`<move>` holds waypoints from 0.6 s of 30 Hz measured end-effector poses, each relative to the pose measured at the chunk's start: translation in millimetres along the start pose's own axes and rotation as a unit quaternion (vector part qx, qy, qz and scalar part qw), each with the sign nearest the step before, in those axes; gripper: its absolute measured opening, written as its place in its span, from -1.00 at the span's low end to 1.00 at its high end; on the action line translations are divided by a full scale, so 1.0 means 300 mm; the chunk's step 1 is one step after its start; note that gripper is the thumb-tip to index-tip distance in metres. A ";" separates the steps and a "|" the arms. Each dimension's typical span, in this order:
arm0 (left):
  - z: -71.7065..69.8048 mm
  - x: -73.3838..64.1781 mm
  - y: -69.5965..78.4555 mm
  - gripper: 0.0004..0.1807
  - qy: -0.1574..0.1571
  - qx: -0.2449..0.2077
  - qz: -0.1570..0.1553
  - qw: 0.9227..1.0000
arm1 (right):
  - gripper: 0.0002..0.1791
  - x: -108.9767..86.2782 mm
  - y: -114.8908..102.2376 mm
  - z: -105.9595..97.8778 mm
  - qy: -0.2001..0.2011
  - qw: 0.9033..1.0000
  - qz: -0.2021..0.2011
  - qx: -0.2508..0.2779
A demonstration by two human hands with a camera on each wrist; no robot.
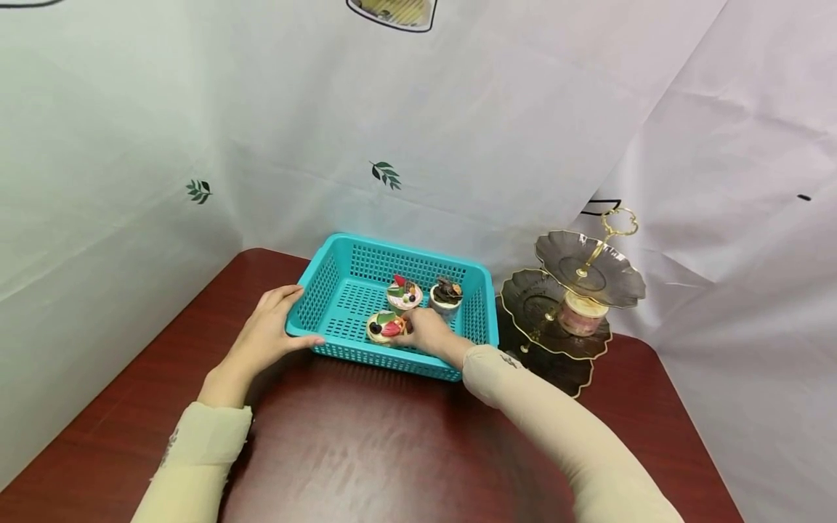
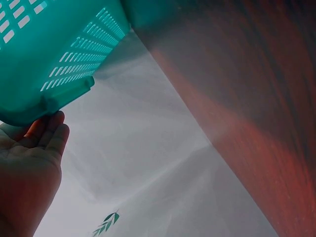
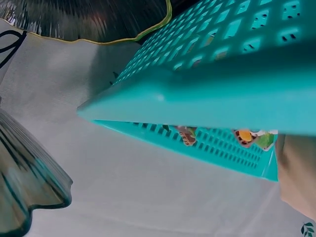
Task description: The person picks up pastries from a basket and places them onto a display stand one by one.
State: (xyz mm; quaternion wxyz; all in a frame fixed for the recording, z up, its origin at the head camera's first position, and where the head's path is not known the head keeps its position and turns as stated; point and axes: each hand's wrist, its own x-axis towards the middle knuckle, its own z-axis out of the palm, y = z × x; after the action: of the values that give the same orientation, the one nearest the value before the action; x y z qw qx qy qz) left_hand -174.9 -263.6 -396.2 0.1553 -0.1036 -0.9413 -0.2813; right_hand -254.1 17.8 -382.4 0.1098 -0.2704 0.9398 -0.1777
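Observation:
A turquoise plastic basket (image 1: 340, 347) with slotted walls stands on the table, three small cupcakes inside it. My left hand (image 1: 261, 330) grips its near left corner, thumb along the front rim and fingers on the left side; the left wrist view shows the fingertips at the rim's outer edge. Inside, near the front wall, my right hand (image 1: 428, 333) pinches a cupcake (image 1: 381, 328) topped with strawberry, a dark berry and a green leaf. Behind it are a pink-and-white fruit cupcake (image 1: 403, 296) and a chocolate-topped cupcake (image 1: 447, 296). In the right wrist view the basket wall hides most of that hand.
Right of the basket stands a tiered stand (image 1: 611, 272) with dark, gold-edged scalloped plates and a gold handle. A pink-and-cream round dessert (image 1: 580, 316) sits on its middle plate. The reddish-brown table (image 1: 353, 443) ends against white printed cloth (image 1: 458, 145) behind and at the sides.

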 end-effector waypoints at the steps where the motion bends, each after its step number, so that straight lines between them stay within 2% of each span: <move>1: 0.000 -0.001 0.000 0.08 0.001 -0.001 0.000 1.000 | -0.65 0.000 0.001 0.000 0.001 1.000 -0.002 -0.001; 8: 0.002 -0.002 0.002 0.07 0.008 -0.001 0.004 1.000 | -0.68 -0.003 0.005 -0.004 -0.004 1.000 -0.020 -0.009; 15: 0.004 0.000 -0.004 0.08 0.008 0.000 0.004 1.000 | -0.36 0.002 0.007 0.002 -0.017 0.999 -0.035 -0.020; 18: 0.005 0.001 -0.008 0.09 0.007 0.001 0.004 1.000 | -0.39 0.005 0.008 0.002 -0.021 0.999 -0.031 -0.005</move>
State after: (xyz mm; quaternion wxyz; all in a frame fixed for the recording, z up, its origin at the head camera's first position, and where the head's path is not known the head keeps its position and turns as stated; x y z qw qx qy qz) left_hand -176.3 -264.7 -398.3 0.1635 -0.1056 -0.9400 -0.2801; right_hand -256.3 18.6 -384.1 0.1229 -0.3039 0.9292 -0.1706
